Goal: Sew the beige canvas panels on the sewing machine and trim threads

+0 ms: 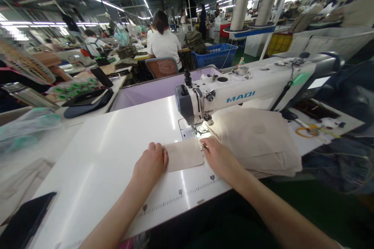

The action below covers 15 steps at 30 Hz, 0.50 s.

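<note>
A small beige fabric piece (185, 155) lies flat on the white sewing table (117, 144), its far right corner close to the needle area of the sewing machine (248, 89). My left hand (150, 161) has its fingers curled over the left edge of this piece. At its right edge is my right hand (219, 157), closed around a slim metal tool (205, 146) whose kind I cannot make out. The presser foot (200, 127) sits just beyond my right fingertips. Right of the needle, beneath the machine arm, rests a stack of larger beige panels (260, 140).
A dark phone (27, 218) lies at the lower left. Thread cones (239, 12) stand behind the machine. An orange tape roll (306, 130) is at the table's right end. Beyond a lilac panel (140, 93), a co-worker (164, 42) sits near a blue basket (214, 55).
</note>
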### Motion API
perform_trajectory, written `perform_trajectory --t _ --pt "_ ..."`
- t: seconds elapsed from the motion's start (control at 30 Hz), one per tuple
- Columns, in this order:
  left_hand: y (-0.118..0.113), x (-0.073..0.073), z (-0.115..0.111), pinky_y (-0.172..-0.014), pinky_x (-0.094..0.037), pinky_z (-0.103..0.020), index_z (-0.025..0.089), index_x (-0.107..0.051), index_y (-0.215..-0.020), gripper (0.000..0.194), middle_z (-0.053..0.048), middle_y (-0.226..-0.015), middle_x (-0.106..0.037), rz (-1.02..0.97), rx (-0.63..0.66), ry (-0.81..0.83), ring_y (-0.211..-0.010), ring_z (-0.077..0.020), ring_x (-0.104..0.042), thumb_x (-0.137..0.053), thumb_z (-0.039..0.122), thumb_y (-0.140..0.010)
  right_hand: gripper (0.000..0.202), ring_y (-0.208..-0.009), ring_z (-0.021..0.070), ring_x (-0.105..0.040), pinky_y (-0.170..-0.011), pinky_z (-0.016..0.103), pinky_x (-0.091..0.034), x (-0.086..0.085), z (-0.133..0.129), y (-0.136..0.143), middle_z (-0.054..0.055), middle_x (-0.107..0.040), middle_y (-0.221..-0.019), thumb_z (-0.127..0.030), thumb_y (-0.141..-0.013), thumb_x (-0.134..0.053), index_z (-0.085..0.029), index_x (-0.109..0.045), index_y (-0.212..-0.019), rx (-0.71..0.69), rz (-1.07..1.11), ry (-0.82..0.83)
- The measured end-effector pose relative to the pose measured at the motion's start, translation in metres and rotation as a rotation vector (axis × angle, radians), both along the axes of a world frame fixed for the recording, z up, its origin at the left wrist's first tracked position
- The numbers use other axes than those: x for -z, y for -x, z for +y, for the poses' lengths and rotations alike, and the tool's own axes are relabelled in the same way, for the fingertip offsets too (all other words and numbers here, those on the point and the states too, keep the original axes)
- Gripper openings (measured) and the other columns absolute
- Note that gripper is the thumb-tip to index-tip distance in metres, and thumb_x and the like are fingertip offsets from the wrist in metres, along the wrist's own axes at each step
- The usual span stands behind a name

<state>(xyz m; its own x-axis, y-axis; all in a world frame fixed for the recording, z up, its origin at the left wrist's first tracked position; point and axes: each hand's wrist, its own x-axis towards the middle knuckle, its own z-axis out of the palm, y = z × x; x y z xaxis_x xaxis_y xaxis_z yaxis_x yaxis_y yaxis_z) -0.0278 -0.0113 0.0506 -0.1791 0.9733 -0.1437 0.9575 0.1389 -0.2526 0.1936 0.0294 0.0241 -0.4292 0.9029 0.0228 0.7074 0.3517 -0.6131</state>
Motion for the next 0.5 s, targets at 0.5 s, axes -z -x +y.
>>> perform_trajectory --t 0.5 --pt "0.0021 0.0032 -0.0013 -0.068 -0.050 -0.033 0.011 -0.058 -0.103 0.033 -0.013 -0.098 -0.060 -0.028 -0.001 -0.034 -0.085 -0.0258 -0.069 -0.031 0.029 -0.103 0.049 -0.077 0.0188 -0.063 -0.068 0.027 -0.039 -0.0068 0.0095 0.0051 0.003 -0.069 -0.088 -0.017 -0.091 -0.059 -0.017 -0.050 -0.139 -0.020 0.068 0.242"
